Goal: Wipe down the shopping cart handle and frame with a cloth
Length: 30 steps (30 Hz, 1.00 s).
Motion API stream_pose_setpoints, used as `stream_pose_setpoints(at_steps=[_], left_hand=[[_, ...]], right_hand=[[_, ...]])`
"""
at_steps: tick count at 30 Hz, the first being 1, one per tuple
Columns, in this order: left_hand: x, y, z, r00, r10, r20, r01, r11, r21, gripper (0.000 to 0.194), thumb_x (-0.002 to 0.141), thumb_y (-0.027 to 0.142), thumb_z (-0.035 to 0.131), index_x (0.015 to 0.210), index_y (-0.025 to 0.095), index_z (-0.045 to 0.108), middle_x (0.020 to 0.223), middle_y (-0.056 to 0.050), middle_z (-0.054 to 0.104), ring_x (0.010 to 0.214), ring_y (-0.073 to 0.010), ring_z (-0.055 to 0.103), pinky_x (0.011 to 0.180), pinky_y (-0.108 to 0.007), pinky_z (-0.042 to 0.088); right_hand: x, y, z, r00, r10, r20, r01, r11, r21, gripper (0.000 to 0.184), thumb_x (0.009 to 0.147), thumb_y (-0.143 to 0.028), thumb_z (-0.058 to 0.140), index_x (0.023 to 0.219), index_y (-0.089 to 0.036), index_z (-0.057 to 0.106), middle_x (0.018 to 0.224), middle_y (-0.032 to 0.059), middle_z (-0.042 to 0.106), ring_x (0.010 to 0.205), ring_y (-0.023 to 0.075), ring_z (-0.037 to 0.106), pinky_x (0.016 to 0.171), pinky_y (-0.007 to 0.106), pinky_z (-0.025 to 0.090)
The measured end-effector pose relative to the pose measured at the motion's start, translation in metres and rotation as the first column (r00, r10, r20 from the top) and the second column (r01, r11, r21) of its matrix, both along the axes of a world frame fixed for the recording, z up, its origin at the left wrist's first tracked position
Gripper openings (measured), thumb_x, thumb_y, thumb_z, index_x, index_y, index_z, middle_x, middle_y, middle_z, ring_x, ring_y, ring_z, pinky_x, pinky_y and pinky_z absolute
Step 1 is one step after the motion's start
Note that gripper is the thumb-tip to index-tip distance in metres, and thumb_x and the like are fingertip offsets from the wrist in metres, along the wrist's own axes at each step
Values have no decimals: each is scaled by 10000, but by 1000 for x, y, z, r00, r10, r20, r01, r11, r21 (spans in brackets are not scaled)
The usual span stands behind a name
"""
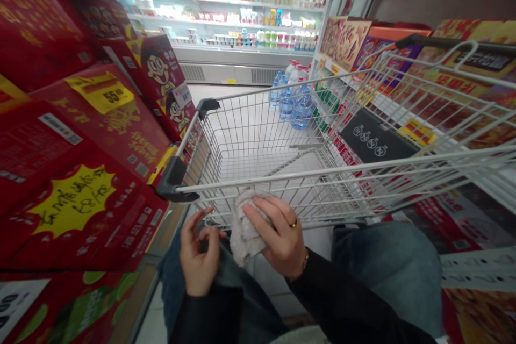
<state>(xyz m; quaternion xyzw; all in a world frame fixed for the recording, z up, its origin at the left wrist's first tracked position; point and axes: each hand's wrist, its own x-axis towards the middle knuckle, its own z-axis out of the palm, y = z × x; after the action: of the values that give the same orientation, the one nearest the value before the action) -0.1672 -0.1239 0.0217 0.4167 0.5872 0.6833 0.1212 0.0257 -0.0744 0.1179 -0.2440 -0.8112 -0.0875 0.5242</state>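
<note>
My right hand (280,236) is closed on a pale grey cloth (245,231) and presses it against the near lower wires of a wire shopping cart (258,134). A ring shows on one finger and a bracelet at the wrist. My left hand (197,255) hovers just left of the cloth, fingers curled with thumb and fingertips nearly pinched, nothing visible in them. The cart's basket holds nothing that I can see. My knees in blue jeans (387,258) show below the hands.
Stacked red gift boxes (80,134) with yellow price tags crowd the left side. Shelves of red and orange boxes (443,80) line the right. Water bottles (292,97) stand beyond the cart. A refrigerated wall of dairy goods (242,5) closes the aisle's far end.
</note>
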Motion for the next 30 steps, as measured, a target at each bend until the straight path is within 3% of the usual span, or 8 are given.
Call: stream_pose_setpoints(at_steps=[6,11,18,23,30], left_hand=[[1,1,-1,1000,21,-17,-20,1000,20,490,884,265,732,1342,230,561,1321,-112,664,788,-80,662,742,-188,552],[1,1,-2,999,-16,46,17,1000,-10,541,873,273,738,1373,245,533,1380,-126,632,696,-57,662,725,-199,566],[1,2,1,1000,24,16,-24,1000,9,516,861,278,750,1336,219,556,1335,-123,657,762,-79,677,725,-188,558],[3,3,0,999,-2,51,2,1000,6,547,846,269,761,1346,239,542,1347,-118,639,658,-54,654,707,-206,560],[10,1,2,995,36,95,-39,999,33,557,828,260,774,1332,250,537,1297,-91,646,626,-59,654,655,-201,564]], right_hand=[[13,-1,16,996,-39,-77,35,998,-52,455,1005,-149,492,1444,-183,606,1347,111,686,1296,243,588,1128,416,552],[14,0,7,999,-33,-13,33,999,-15,429,983,-109,486,1377,-148,651,1291,103,715,1263,234,601,1110,380,561],[23,1,21,994,-74,-83,71,997,-40,483,977,-143,530,1453,-199,593,1336,103,693,1296,247,598,1127,416,555],[24,2,11,998,-52,-18,51,999,-17,462,979,-135,492,1423,-156,619,1304,109,709,1277,237,601,1107,389,568],[33,-1,15,988,-118,-96,117,993,-20,510,974,-128,526,1474,-214,579,1333,89,705,1287,237,608,1116,401,568]])
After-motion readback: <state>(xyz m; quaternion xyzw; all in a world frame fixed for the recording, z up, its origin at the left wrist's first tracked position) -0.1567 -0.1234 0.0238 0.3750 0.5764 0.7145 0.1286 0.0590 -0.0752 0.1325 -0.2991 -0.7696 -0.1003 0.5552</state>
